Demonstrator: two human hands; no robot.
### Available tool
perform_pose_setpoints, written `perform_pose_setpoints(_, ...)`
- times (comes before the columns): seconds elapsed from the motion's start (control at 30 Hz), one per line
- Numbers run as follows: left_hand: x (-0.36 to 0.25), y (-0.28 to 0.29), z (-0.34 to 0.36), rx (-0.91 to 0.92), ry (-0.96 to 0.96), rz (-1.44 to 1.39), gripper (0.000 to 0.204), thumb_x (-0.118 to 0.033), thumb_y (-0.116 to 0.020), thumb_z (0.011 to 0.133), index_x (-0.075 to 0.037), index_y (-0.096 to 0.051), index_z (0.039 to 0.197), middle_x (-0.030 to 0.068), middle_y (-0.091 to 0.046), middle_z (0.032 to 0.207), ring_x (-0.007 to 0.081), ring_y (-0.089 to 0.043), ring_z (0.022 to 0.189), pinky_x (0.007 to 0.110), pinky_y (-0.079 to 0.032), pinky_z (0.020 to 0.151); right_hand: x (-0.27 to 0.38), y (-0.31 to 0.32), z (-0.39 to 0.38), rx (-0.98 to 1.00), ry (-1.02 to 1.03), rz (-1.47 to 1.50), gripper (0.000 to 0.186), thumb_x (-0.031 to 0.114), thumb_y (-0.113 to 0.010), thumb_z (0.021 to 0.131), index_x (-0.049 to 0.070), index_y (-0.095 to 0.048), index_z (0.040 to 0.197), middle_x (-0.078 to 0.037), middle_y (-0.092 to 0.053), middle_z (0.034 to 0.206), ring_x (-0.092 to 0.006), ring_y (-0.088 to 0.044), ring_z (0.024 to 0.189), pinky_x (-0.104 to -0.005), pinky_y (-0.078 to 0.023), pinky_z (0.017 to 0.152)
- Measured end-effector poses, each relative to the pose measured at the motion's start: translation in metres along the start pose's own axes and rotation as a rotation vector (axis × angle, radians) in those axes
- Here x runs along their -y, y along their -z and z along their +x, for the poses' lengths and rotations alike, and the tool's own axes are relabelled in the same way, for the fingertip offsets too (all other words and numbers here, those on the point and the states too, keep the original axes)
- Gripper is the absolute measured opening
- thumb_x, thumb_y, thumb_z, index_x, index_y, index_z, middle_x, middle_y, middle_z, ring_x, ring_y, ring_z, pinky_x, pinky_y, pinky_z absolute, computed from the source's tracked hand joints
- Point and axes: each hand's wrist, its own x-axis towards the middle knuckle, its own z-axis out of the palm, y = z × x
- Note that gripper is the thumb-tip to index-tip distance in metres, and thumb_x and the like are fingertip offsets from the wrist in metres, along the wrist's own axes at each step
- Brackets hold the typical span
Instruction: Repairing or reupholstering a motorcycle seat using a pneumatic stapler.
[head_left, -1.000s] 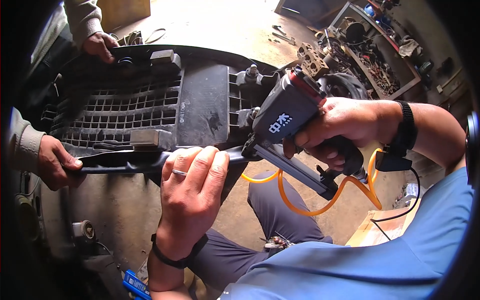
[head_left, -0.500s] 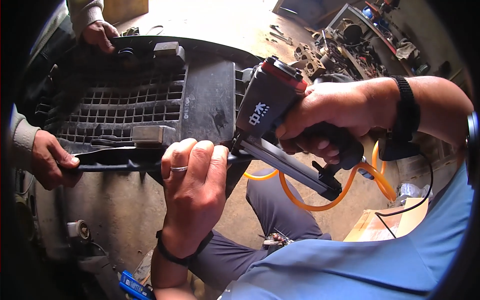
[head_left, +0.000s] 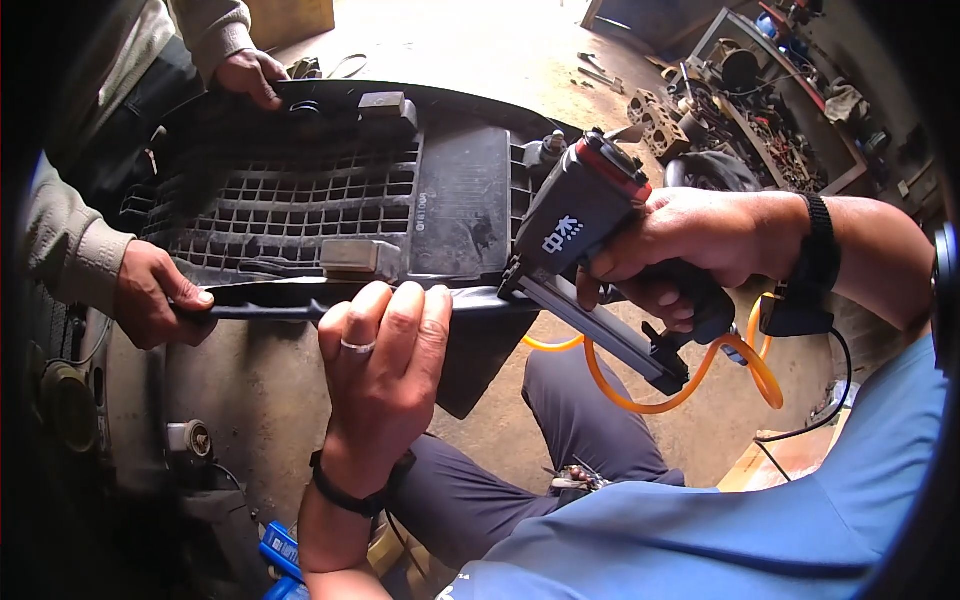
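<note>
A black plastic seat base (head_left: 462, 205), with a ribbed grid and rubber blocks, is held underside up in front of me. My left hand (head_left: 385, 345) has its fingers hooked over the near edge, gripping the black cover material (head_left: 480, 297) folded there; its thumb is hidden. In my right hand (head_left: 680, 250) is a black and red staple gun (head_left: 570, 220), gripped by its handle. The gun's nose meets or nearly meets the near edge, right of my left fingers; exact contact cannot be made out. Another person's hands (head_left: 160, 295) hold the base's left side.
An orange air hose (head_left: 640, 407) loops below the gun. Beyond, at the upper right, lie perforated bricks (head_left: 655, 125) and a frame heaped with metal parts (head_left: 770, 135). A cardboard piece (head_left: 780, 455) is at the lower right, blue packages (head_left: 282, 550) at the lower left.
The seat base and the other person's hands have shifted right in view, and the staple gun slightly right too. My left hand stays nearly in place, now closer to the near block.
</note>
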Motion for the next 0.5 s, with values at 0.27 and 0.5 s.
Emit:
perform_pose_setpoints(0.27, 0.004, 0.003, 0.013, 0.022, 0.025, -0.08, 0.031, -0.003, -0.086, 0.084, -0.006, -0.083, 0.115, 0.0042, -0.075, 0.115, 0.0259, -0.067, 0.116, 0.044, -0.043, 0.1, 0.015, -0.006, 0.013, 0.111, -0.06, 0.109, 0.044, 0.042, -0.07, 0.108, 0.0, -0.078, 0.119, 0.001, -0.055, 0.066, -0.0128, -0.055, 0.054, -0.0332, -0.051, 0.053)
perform_pose_setpoints(0.5, 0.007, -0.003, 0.011, -0.009, 0.021, -0.077, 0.03, -0.011, -0.082, 0.083, -0.006, -0.084, 0.112, 0.0023, -0.076, 0.114, 0.0219, -0.068, 0.113, 0.041, -0.043, 0.098, 0.031, -0.002, 0.018, 0.074, -0.138, -0.037, 0.04, 0.043, -0.071, 0.106, 0.004, -0.075, 0.106, 0.002, -0.054, 0.065, -0.0124, -0.054, 0.054, -0.0335, -0.05, 0.054)
